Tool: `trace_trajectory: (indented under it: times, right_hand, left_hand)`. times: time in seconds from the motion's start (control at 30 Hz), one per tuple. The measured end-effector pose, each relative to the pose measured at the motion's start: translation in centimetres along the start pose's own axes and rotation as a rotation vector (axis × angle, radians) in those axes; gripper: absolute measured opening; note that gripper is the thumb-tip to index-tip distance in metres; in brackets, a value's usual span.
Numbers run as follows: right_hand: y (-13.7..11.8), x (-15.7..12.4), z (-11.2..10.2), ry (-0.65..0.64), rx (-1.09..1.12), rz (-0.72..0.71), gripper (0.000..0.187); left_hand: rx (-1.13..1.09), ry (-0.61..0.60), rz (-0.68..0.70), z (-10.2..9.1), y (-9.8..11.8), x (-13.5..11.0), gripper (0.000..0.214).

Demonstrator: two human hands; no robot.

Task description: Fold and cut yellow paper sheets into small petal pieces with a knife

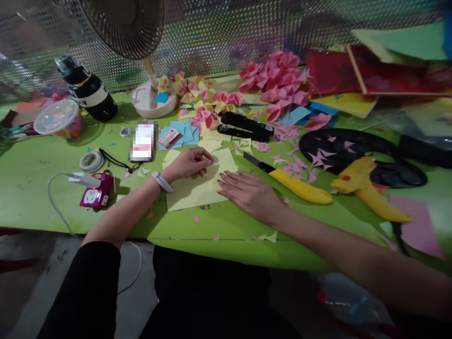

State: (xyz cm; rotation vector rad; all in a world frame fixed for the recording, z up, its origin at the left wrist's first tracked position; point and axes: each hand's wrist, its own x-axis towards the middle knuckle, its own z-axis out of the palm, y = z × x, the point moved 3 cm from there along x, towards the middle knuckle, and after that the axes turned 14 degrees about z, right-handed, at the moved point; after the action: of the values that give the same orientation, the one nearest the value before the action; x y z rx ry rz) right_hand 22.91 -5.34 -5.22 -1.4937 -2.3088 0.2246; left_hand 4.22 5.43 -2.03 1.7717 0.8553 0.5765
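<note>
A pale yellow sheet of paper [183,200] lies flat near the front of the green table. My right hand [252,195] rests on its right edge, fingers stretched out and flat. Over the sheet's upper part is my left hand [192,162], its fingers curled and thumb drawn in; whatever may be between them is hidden. To the right of the sheet lies a yellow-handled utility knife [300,186], blade pointing back left. A black stapler [245,127] sits behind my hands, beside light blue paper squares [190,134] with a small red-and-white box [170,138] on top.
A yellow glue gun [374,188] and a black curved pad [353,155] are at right. Pink paper flowers [273,77] pile at the back. Leftward stand a fan [153,99], a black bottle [92,94], a phone [143,141], tape [92,161] and a purple plug adapter [97,190].
</note>
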Motion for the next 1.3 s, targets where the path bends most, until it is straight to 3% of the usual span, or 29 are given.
trace_trajectory:
  times: [0.23, 0.33, 0.4, 0.53, 0.8, 0.93, 1.0, 1.13, 1.3]
  right_hand:
    - [0.7, 0.5, -0.2, 0.000, 0.086, 0.088, 0.034]
    - [0.5, 0.8, -0.4, -0.007, 0.036, 0.148, 0.073]
    - [0.6, 0.9, -0.2, -0.052, 0.009, 0.183, 0.086]
    - [0.8, 0.9, 0.0, -0.081, 0.034, 0.162, 0.062]
    - [1.6, 0.9, -0.9, 0.078, 0.269, 0.162, 0.035]
    - [1.4, 0.7, -2.6, 0.254, 0.212, 0.103, 0.035]
    - [1.1, 0.6, -3.3, 0.278, 0.144, 0.043, 0.036]
    - [0.8, 0.3, -3.5, 0.222, 0.084, -0.044, 0.042]
    - [1.7, -0.1, -3.4, 0.203, 0.071, -0.043, 0.048]
  left_hand:
    - [-0.039, -0.011, -0.024, 0.1, -0.1, 0.1, 0.009]
    - [-0.040, -0.015, -0.019, 0.1, -0.1, 0.1, 0.009]
    - [-0.037, -0.017, -0.015, 0.1, -0.1, 0.0, 0.010]
    - [-0.039, -0.019, 0.005, 0.1, -0.5, 0.1, 0.010]
    - [-0.034, -0.046, 0.043, 0.1, -0.5, 0.1, 0.011]
    - [-0.055, -0.027, -0.001, 0.5, 1.3, -0.6, 0.045]
    - [-0.195, -0.057, -0.054, 1.3, 2.1, -1.0, 0.054]
    - [-0.494, -0.079, -0.062, 2.9, 2.7, -1.6, 0.038]
    - [-0.575, -0.041, -0.062, 3.1, 2.2, -1.6, 0.030]
